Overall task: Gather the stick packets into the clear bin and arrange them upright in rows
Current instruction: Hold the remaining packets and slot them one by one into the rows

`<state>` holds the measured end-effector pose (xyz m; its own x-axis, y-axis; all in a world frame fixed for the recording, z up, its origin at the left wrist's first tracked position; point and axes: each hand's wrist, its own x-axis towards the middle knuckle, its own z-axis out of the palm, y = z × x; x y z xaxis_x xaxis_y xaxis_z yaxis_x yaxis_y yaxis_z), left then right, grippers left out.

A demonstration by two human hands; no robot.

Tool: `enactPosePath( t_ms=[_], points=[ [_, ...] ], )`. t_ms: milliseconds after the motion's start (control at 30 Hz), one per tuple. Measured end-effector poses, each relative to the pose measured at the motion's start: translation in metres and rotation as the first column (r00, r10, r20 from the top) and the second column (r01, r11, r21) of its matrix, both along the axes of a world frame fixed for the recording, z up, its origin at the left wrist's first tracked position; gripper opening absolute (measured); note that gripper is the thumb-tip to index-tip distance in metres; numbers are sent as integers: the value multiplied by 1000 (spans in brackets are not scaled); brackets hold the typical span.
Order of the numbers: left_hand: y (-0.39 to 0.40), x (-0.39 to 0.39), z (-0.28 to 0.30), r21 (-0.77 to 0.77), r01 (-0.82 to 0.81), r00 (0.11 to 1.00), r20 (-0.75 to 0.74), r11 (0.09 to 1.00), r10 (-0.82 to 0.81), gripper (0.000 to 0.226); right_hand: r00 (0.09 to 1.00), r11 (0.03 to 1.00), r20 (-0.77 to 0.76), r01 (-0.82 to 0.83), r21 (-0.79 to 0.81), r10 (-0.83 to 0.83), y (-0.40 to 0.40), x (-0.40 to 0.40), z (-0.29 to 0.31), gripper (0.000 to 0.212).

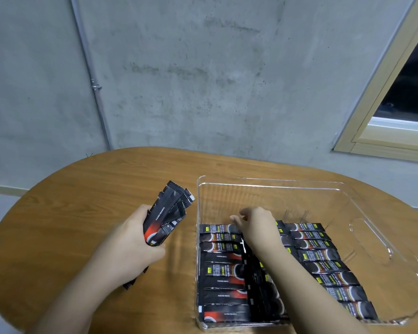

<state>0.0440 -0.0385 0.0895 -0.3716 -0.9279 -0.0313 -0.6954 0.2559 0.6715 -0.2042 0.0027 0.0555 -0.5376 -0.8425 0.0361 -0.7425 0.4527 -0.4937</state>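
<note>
Left hand [130, 239] grips a bundle of stick packets [169, 213] over the counter [82, 189], left of the clear bin [372, 237]. Right hand [258, 227], fingers loosely curled, touches packet rows [222, 268] filling the bin's near half; far half open.

Single head-worn view, forward and down over the table [87, 189], close above, wide-angled.

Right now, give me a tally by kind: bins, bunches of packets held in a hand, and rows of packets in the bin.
Clear bin: 1
Bunch of stick packets, gripped by the left hand: 1
Rows of packets in the bin, left row, right row, middle row under the right hand: 3
Total: 5
</note>
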Motion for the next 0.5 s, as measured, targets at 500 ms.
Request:
enactPosePath(
  t_ms=[500],
  points=[
    [4,-3,12,11,151,989,-2,988,-151,39,750,824,546,4,-567,373,15,46,59,20]
  ],
)
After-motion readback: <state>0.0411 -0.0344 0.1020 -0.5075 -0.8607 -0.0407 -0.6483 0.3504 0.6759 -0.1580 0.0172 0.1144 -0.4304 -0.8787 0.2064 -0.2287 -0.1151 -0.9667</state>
